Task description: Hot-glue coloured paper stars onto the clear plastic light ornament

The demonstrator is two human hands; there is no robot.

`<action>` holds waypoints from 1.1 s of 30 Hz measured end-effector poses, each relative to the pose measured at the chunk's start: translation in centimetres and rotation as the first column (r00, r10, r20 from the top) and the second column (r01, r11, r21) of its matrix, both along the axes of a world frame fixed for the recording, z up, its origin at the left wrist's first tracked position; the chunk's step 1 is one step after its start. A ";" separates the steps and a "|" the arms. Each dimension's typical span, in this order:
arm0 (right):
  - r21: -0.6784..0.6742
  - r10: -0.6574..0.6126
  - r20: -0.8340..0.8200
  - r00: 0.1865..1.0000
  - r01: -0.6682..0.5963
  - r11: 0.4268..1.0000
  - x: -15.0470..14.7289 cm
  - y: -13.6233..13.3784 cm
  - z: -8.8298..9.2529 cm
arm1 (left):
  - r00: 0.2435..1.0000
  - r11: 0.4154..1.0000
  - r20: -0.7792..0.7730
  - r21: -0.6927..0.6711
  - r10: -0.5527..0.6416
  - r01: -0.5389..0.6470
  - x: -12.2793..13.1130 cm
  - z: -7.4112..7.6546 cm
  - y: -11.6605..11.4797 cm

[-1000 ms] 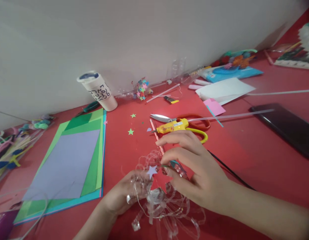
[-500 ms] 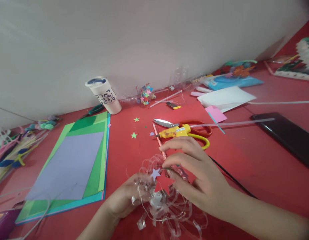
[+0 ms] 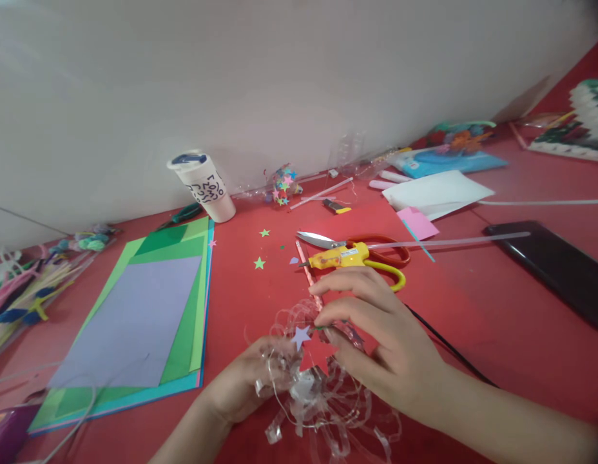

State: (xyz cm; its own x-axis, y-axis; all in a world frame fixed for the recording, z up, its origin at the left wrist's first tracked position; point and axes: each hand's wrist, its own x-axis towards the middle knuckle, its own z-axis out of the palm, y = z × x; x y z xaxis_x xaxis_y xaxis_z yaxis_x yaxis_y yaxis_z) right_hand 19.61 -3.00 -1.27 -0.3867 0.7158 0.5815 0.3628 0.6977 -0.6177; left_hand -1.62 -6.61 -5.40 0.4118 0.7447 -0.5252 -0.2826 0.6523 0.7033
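Not much has moved in the last second. The right hand (image 3: 383, 345) has dipped a little lower and its fingers have closed tighter by the purple star (image 3: 300, 335), so the fiddly work with the star goes on in the same spot. A red pointy piece (image 3: 319, 358) now shows just under those fingers. It may be a star too.

The left hand (image 3: 243, 386) is curled shut around the clear curly bundle (image 3: 328, 406) and holds it just above the red surface (image 3: 473, 309), near the front edge. The right hand's thumb and fingers pinch something thin right beside the star, but I cannot tell what.

The bundle is made of see-through plastic strips. They are shiny, springy and looped like ribbons. The star is flat paper with five points.

Behind the hands lie a yellow glue gun (image 3: 340, 256) and scissors (image 3: 376, 247) with red handles, touching each other. To the left lies a flat stack of smooth green and purple paper sheets (image 3: 149, 316).
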 end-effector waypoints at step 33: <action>0.110 0.000 0.102 0.995 -0.012 0.994 0.5 -1.1 1.4 | 0.988 0.970 -0.141 0.241 0.059 -0.024 1.0 1.8 0.9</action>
State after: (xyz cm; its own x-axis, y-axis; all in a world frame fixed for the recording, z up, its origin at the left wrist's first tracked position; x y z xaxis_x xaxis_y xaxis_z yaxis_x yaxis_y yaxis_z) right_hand 20.06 -4.11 0.14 -0.4519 0.6470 0.6142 0.4154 0.7619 -0.4970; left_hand -0.67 -5.66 -3.61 0.3100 0.8701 -0.3832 -0.1885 0.4513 0.8722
